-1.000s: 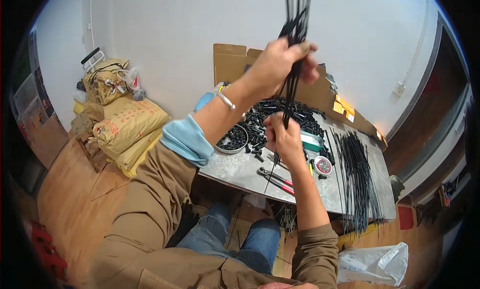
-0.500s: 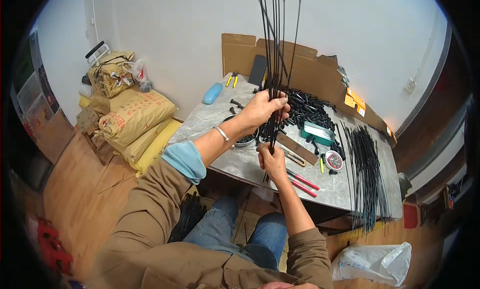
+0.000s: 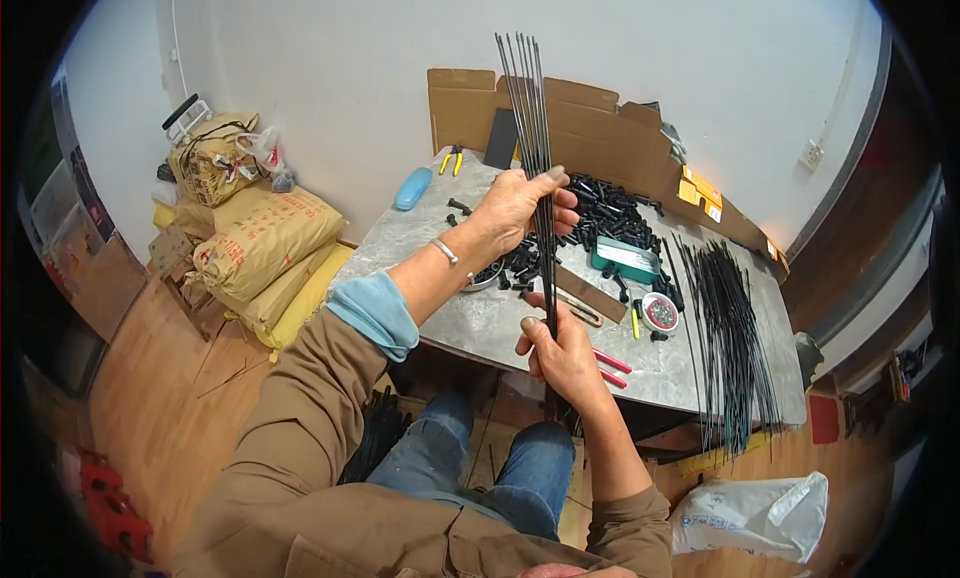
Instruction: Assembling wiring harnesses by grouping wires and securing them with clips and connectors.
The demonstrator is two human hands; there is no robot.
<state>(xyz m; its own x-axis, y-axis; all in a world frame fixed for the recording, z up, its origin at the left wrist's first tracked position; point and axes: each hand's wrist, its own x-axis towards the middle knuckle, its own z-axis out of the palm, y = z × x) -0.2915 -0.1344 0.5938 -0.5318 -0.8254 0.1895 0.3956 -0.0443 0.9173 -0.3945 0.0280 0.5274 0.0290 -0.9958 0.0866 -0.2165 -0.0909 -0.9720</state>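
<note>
A bundle of long, thin black rods [image 3: 533, 118] stands nearly upright in front of me, its tops fanned slightly apart. My left hand [image 3: 518, 210] is wrapped round the middle of the bundle, thumb on the near side. Lower down, my right hand [image 3: 562, 350] closes round the same rods near the table's front edge. Their lower ends hang above my knee. Behind my hands lies a heap of short black bolt-like parts [image 3: 610, 210]. More thin black rods [image 3: 728, 348] are spread in a pile at the right of the table, overhanging its front edge.
On the grey table [image 3: 390, 246] are a blue case [image 3: 412, 189], yellow-handled pliers [image 3: 452, 160], a green tray [image 3: 626, 259], a small white bowl [image 3: 659, 314] and a red-handled tool [image 3: 612, 368]. Cardboard [image 3: 580, 128] lines the back. Stacked sacks [image 3: 265, 240] stand left; a white bag [image 3: 750, 516] lies right.
The bundle has come down, and its tops now stand closer together and more even. My right hand has moved slightly lower with its grip; the left stays round the rods.
</note>
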